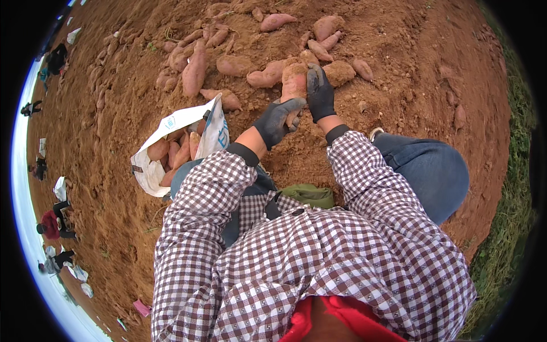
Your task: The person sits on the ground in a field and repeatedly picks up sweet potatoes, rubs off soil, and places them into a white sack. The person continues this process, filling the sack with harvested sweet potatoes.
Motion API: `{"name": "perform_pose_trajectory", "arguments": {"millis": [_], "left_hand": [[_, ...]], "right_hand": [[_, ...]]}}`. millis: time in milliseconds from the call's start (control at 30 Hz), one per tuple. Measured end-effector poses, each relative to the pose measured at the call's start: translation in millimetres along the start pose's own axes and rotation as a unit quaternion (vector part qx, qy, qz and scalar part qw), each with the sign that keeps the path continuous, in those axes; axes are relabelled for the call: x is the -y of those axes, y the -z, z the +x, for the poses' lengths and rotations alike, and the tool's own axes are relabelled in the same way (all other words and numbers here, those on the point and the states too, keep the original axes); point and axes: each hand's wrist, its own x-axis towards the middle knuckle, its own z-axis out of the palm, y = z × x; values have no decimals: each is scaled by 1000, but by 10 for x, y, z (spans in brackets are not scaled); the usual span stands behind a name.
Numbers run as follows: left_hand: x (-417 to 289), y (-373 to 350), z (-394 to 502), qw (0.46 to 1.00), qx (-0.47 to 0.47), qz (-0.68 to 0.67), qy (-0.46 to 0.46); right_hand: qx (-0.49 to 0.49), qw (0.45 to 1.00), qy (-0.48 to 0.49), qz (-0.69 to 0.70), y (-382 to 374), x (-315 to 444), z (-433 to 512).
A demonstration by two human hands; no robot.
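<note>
A large soil-covered sweet potato (pixel 294 81) is upheld between my two dark-gloved hands. My left hand (pixel 280 119) wraps its lower end, fingers curled round the narrow tip. Against its right side lies my right hand (pixel 319 92), the fingers bent near its upper end; its thumb is hard to make out. Just behind, a knobbly sweet potato (pixel 267 76) and a dirt-caked one (pixel 339 72) lie on the soil. To the left of my left hand, a white woven sack (pixel 145 149) gapes, with several sweet potatoes (pixel 181 149) inside.
More sweet potatoes (pixel 195 70) are strewn over the reddish-brown soil (pixel 401 64) ahead. A green cloth-like item (pixel 310 195) lies between my knees. Green plants (pixel 504 222) border the field at right. Several people, one in a red top (pixel 50 224), are far off at left.
</note>
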Motion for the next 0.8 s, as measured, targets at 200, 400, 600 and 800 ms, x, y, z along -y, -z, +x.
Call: {"name": "perform_pose_trajectory", "arguments": {"millis": [200,400,600,800], "left_hand": [[-59,-81,-7,996,-75,34,25],[-42,-116,-64,940,-105,323,11],[17,-120,-49,930,-53,364,7],[34,58,8,941,-37,336,-24]], "right_hand": [[44,969,-189,156,-236,-572,114],[119,966,-223,44,-151,-414,294],[19,972,-234,16,-41,-221,89],[-45,926,-275,255,62,-388,198]]}}
